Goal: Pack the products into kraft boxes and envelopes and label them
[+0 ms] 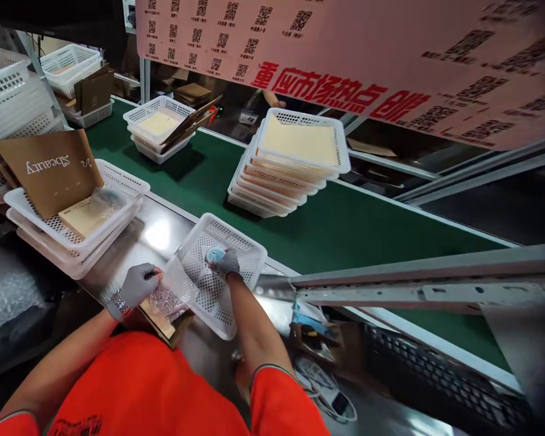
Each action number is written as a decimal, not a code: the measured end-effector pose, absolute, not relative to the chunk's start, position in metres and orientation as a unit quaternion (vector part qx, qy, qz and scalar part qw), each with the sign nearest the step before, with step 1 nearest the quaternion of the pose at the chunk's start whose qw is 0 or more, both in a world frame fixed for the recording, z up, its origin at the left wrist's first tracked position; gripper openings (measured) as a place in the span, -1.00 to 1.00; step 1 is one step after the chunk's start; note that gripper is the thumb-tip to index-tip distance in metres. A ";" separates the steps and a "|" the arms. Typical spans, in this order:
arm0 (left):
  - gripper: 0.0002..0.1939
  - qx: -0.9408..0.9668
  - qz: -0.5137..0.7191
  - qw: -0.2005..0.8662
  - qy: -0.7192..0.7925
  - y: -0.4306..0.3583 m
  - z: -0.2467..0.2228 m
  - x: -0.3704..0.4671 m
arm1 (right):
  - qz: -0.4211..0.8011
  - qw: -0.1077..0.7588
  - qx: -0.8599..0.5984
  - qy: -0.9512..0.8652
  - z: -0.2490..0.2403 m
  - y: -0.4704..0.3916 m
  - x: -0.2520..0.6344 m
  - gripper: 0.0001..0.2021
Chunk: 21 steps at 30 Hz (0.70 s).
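Note:
My left hand point(138, 286), in a grey glove with bare fingertips, is closed on a sheet of bubble wrap point(175, 290). The clear wrap hangs over the near left rim of a white perforated basket point(249, 257). Inside that basket my right hand point(227, 263), also gloved, grips a small round container with a light blue top point(215, 254). Beneath the bubble wrap, close to my body, lies a brown cardboard piece point(157, 318), partly hidden.
Stacked baskets point(72, 242) on the left hold a brown "beauty" envelope point(49, 172). A green conveyor belt point(367, 224) carries a tall basket stack point(277, 169) and a shorter one point(158, 130). A metal rail point(413, 281) and a keyboard point(449, 375) are at the right.

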<state>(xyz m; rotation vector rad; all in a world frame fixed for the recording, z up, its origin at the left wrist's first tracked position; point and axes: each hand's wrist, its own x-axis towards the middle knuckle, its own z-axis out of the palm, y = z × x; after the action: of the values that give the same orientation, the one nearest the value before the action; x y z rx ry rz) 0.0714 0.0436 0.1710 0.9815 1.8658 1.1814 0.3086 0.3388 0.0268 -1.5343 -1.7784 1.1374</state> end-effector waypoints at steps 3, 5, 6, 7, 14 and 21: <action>-0.80 0.382 0.467 0.372 0.705 0.051 0.175 0.070 | 0.426 0.277 -0.601 -0.617 0.046 0.328 0.313 -0.54; -0.82 0.388 0.477 0.371 0.696 0.054 0.178 0.069 | 0.445 0.294 -0.589 -0.607 0.070 0.313 0.313 -0.55; -0.82 0.394 0.481 0.369 0.691 0.056 0.179 0.069 | 0.461 0.308 -0.572 -0.604 0.084 0.302 0.314 -0.53; -0.83 0.403 0.483 0.368 0.685 0.058 0.180 0.069 | 0.483 0.333 -0.544 -0.600 0.100 0.287 0.315 -0.50; -0.86 0.462 0.485 0.435 0.602 0.065 0.185 0.090 | 0.521 0.349 -0.298 -0.720 0.199 0.159 0.324 -0.51; -0.80 0.436 0.516 0.405 0.616 0.060 0.190 0.085 | 0.389 0.218 -0.278 -0.851 0.219 0.142 0.322 -0.67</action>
<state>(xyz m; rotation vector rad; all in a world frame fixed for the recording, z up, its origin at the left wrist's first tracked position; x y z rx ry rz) 0.0850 0.0597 0.1899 1.0995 1.5554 1.3011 0.3222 0.1421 0.2185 -0.7712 -2.3551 1.0785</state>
